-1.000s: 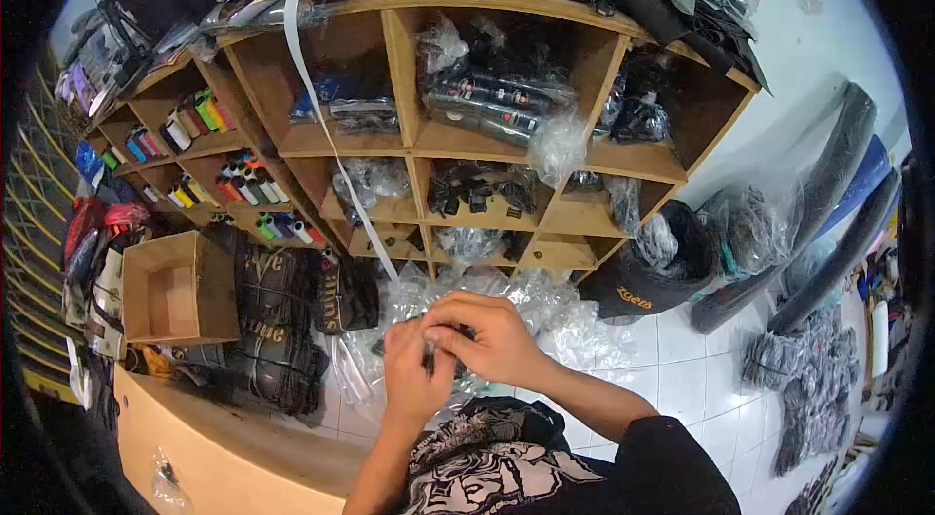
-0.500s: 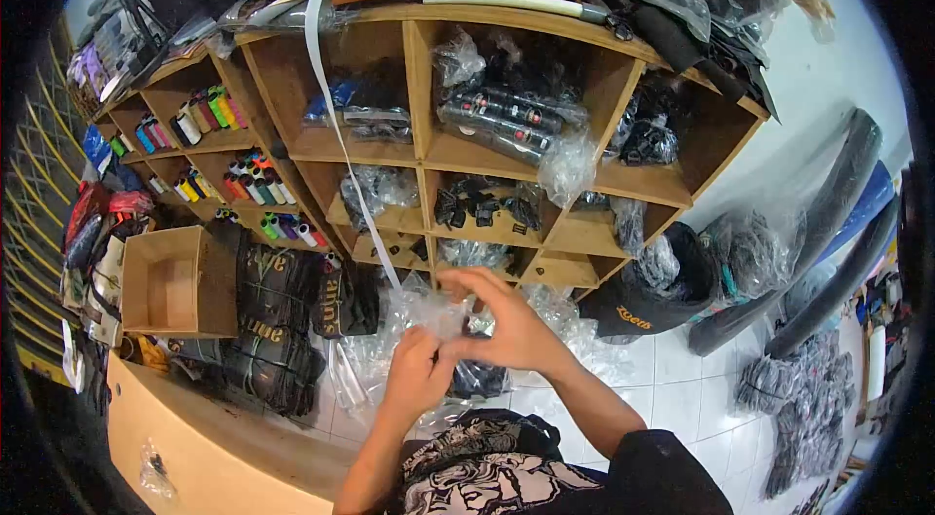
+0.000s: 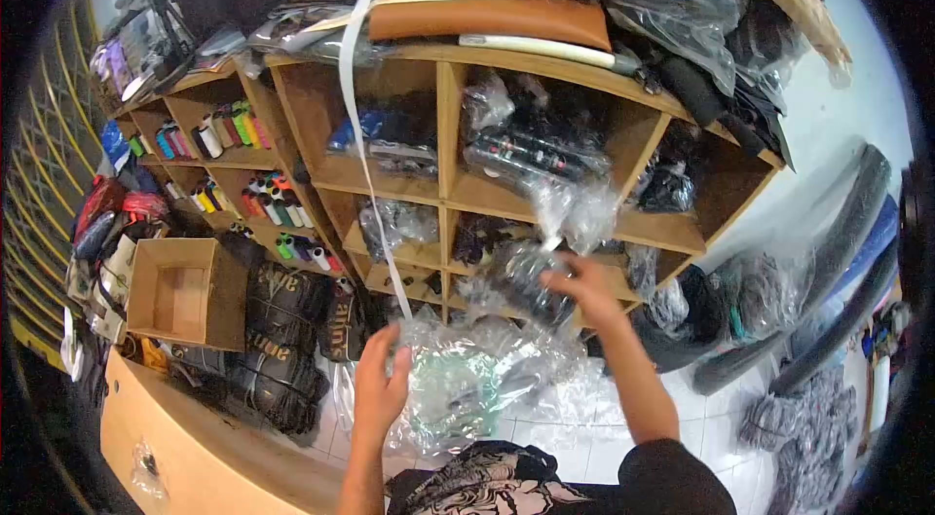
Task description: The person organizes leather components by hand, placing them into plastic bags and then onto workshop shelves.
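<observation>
My right hand [image 3: 586,289] is raised before the lower cubbies, its fingers closed on a clear plastic bag with dark contents [image 3: 531,279]. Lower down, my left hand [image 3: 380,381] points upward with thumb and fingers apart, at the left edge of a heap of crinkled clear plastic bags [image 3: 463,359]. Something pale green shows through that heap. Whether the left fingertips touch the plastic is hard to tell. A white strap [image 3: 362,140] hangs from the shelf top and ends near my left hand.
Wooden cubby shelves [image 3: 443,130] hold bagged parts; thread spools [image 3: 278,202] fill the left section. At left are a cardboard box [image 3: 234,291], dark printed bundles [image 3: 278,364] and a light wooden table edge [image 3: 195,447]. Wrapped rolls [image 3: 828,252] lean against the right wall.
My hands were close together over the plastic and have separated. The right has moved up and right and now holds a bag of dark contents; the left has moved slightly left.
</observation>
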`<state>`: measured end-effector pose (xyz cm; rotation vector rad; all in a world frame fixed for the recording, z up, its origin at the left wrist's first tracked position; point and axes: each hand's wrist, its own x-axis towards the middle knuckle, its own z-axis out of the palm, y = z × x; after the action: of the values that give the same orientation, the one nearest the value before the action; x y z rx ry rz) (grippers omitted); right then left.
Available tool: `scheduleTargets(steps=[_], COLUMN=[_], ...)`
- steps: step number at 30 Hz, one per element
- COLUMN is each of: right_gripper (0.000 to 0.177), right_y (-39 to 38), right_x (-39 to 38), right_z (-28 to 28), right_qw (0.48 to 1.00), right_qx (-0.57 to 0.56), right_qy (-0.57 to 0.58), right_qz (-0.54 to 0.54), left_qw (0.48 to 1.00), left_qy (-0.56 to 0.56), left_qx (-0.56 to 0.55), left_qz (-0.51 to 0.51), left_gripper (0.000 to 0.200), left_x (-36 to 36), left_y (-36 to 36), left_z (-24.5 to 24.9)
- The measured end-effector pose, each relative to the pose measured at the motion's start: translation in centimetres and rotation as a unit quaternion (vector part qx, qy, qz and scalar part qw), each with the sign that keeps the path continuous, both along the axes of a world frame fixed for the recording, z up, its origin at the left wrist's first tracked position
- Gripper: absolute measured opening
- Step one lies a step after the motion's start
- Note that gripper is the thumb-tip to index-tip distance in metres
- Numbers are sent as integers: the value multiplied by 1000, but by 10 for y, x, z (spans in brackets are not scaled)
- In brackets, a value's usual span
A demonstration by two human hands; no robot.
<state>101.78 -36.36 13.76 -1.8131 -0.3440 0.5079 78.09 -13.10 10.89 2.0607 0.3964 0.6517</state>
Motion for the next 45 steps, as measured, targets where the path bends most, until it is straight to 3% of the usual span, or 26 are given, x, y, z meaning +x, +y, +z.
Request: scheduleTargets(steps=[2,3,4,5,6,7,9,13,17,19,21,27,28,29,32,33,34,35,36,37,38,39,40,42,44,45], right_gripper=[53,51,57,69,80,82,76,75,66,66,64,59,60,60,63,63,61,55,52,51,48,42,37,35,31,28], right_y=[2,21,22,35,47,53,57,78,88,84,88,108,111,115,107,109,113,108,102,90,95,91,98,115,126,128], right_x=[87,77,146,181,212,197,240,202,196,209,200,194,194,209,271,222,194,210,187,226,164,168,147,86,61,60], right_z=[-5,56,39,45,46,68,34,42,35,17,16,22,29,20,-19,20,30,1,2,-47,-27,-59,-78,-98,-141,-189], right_qw=[992,979,973,951,926,952,940,925,893,848,860,889,919,920,870,937,931,903,931,882,926,875,904,922,941,955], right_qx=[95,178,220,238,117,85,-1,-85,-158,-151,-201,-147,-169,-167,-103,-153,-179,-154,-155,-75,-102,-98,-48,-82,-41,-14], right_qy=[-44,-32,-51,-141,-233,-168,-271,-315,-345,-462,-425,-424,-345,-345,-480,-311,-314,-392,-320,-462,-360,-473,-423,-378,-301,-260], right_qz=[-63,-92,-58,-138,-275,-240,-208,-194,-242,-212,-198,-93,-88,-82,-55,-41,-62,-87,-79,-57,-51,-35,-35,18,148,138], left_qw=[999,996,990,990,988,986,984,976,968,959,956,953,952,951,962,961,958,958,958,947,937,920,915,903,878,872], left_qy=[18,59,102,105,106,104,107,100,146,169,152,195,214,214,188,180,175,156,135,151,165,170,163,158,191,177], left_qx=[13,-18,-52,-53,-59,-61,-64,-94,-93,-114,-118,-96,-86,-88,-35,-39,-42,-36,-27,-35,-46,-54,-25,0,-35,-11], left_qz=[31,56,80,83,99,115,129,171,184,195,220,210,200,206,197,206,224,238,252,282,305,348,369,399,438,455], left_gripper=[35,35,35,35,35,35,36,35,36,36,36,37,37,37,37,37,37,36,35,34,34,34,33,32,31,30], left_x=[-29,-42,-53,-62,-69,-74,-81,-100,-121,-127,-143,-161,-162,-163,-180,-187,-192,-201,-211,-219,-231,-248,-264,-297,-341,-367], left_y=[14,18,17,14,11,12,9,11,17,18,23,18,16,15,14,12,10,9,13,16,20,24,30,44,59,72], left_z=[-25,-37,-46,-52,-56,-58,-54,-82,-79,-77,-90,-99,-96,-96,-121,-120,-116,-120,-125,-122,-119,-118,-119,-115,-106,-114])
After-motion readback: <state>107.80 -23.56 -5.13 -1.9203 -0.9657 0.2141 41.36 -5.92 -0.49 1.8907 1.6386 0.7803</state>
